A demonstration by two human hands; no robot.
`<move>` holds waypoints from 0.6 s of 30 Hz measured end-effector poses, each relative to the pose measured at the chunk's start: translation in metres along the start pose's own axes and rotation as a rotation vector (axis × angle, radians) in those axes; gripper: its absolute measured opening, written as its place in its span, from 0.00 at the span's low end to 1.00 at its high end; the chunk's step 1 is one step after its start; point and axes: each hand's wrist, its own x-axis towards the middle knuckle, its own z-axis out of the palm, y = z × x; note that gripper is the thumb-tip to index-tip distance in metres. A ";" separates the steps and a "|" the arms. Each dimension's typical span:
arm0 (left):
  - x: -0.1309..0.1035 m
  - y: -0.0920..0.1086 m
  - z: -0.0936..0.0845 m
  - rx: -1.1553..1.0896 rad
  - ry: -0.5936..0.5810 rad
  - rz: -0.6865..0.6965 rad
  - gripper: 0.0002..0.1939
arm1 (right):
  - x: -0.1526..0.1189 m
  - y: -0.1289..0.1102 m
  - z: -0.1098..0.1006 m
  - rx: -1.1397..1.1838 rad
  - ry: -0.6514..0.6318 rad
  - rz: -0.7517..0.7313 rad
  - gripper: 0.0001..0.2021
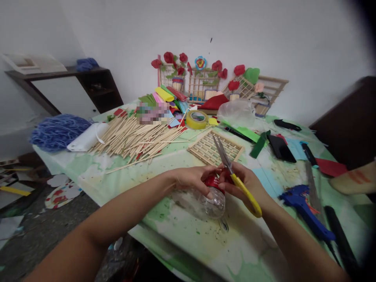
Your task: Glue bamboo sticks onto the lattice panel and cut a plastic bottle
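Observation:
A clear plastic bottle [216,203] with a red label [212,180] is tilted between both hands, over the near part of the table. My left hand [195,178] is wrapped round its side, with the thumb pressing on the clear plastic. The fingertips of my right hand [239,178] pinch at the label's edge. Across that same hand lie scissors [248,197] with yellow handles, their metal blades pointing up and away, slightly apart. Just beyond the blades rests a woven lattice of thin sticks [202,147].
Many thin wooden sticks [126,135] lie loose at the left, beside blue yarn [60,131]. Yellow tape [196,119] sits at the back, before lattices with red paper flowers [169,57]. On the right are a blue glue gun [307,211], a phone [282,148] and a cutter [309,154].

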 end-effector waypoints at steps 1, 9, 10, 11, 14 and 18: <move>-0.001 0.001 -0.001 0.000 -0.001 0.003 0.31 | 0.000 0.001 0.000 -0.005 0.004 0.006 0.16; -0.004 0.005 -0.005 -0.013 -0.039 0.002 0.36 | 0.004 0.006 -0.002 0.013 0.096 0.055 0.21; -0.005 0.005 -0.006 -0.009 -0.052 -0.005 0.36 | 0.004 0.005 -0.002 0.015 0.063 0.069 0.20; -0.005 0.004 -0.007 -0.003 -0.052 -0.014 0.36 | 0.002 0.005 -0.002 0.026 0.038 0.085 0.19; -0.006 0.005 -0.009 0.012 0.013 -0.042 0.35 | -0.001 0.002 -0.002 0.099 0.030 0.110 0.19; -0.007 0.010 -0.011 0.001 0.158 -0.016 0.30 | -0.001 0.001 -0.005 0.187 0.102 0.061 0.22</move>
